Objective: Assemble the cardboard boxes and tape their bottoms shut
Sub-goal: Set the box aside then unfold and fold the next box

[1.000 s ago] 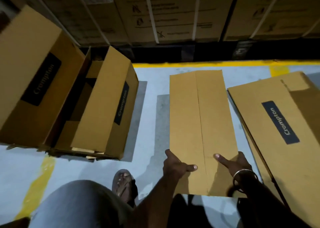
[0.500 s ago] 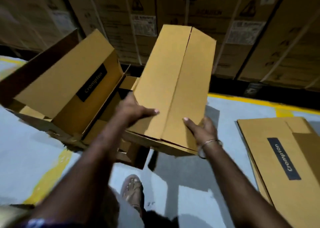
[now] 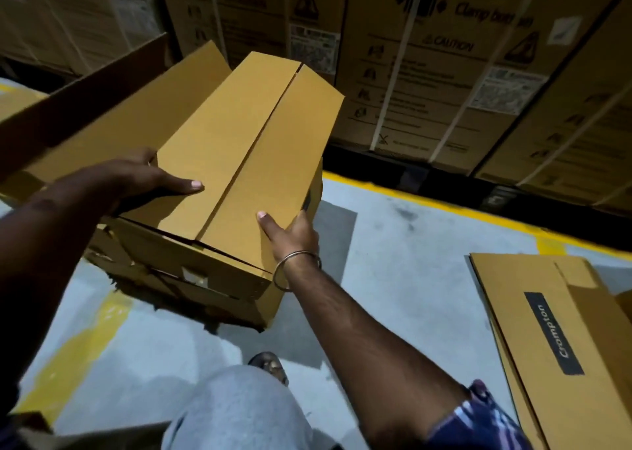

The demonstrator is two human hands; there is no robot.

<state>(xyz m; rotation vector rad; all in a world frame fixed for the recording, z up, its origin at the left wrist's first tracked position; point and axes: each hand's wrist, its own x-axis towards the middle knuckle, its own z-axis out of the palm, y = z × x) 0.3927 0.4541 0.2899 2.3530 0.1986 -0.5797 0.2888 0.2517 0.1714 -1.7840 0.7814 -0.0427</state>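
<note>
A brown assembled cardboard box (image 3: 239, 148) with its two flaps folded closed on top is held in the air between my hands. My left hand (image 3: 136, 179) grips its near left corner, thumb laid across the top flap. My right hand (image 3: 290, 234), with a metal bangle on the wrist, holds the near right corner, thumb on the top and fingers down the side. The box sits on or just above another box (image 3: 191, 278) on the floor; contact is unclear.
An open box (image 3: 113, 107) stands to the left behind the held one. Flattened Crompton cartons (image 3: 547, 330) lie on the grey floor at right. Strapped stacked cartons (image 3: 444, 73) wall off the back, behind a yellow floor line (image 3: 444, 206). My knee and sandalled foot (image 3: 270, 364) are below.
The box was lifted from the floor in the middle and carried left and forward over the other boxes; it is now lower and closer to them. Both hands kept their hold.
</note>
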